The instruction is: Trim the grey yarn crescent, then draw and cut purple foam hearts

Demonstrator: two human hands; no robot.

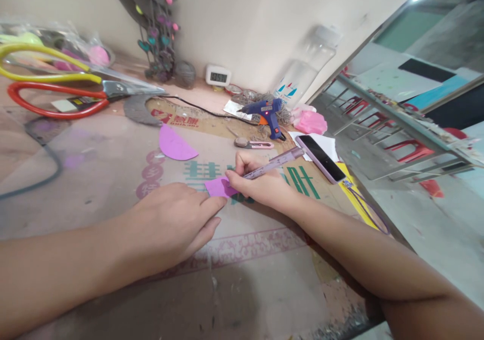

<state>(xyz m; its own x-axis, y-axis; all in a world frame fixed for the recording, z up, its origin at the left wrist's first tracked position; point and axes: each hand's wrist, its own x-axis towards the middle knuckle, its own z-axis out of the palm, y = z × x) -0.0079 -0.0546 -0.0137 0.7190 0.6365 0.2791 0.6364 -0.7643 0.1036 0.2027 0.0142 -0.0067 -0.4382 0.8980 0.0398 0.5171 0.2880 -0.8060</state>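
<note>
A small purple piece [216, 187] lay on the worktop [159, 304] near the centre of the head view, and the clock directions that follow were read from it. At 8 o'clock the left hand [179, 214] rested palm down, loosely open, its fingertips on the edge of the piece and the thumb set a little apart; it was not closed around anything. At 3 o'clock the right hand [257, 179] was closed in a writing grip on a pale purple pen [274, 163], whose upper end slanted away toward 2 o'clock. The pen's tip could not be made out behind the fingers.

Between 10 and 11 o'clock, just past the left hand, lay a purple half-round [176, 144]. Farther out at 10 o'clock a grey curved piece [140, 112] lay near the blades of large scissors [56, 109] with one red and one yellow handle loop.

Small pink-handled snips [260, 145] lay toward 2 o'clock, and beyond them, past 1 o'clock, was a blue glue gun [269, 110] with a red light showing. A phone [321, 159] lay between 2 and 3 o'clock, partly on white paper [328, 146]. Against the wall, a white digital clock [218, 75] stood at 12 and a clear bottle [302, 73] leaned past 1.
</note>
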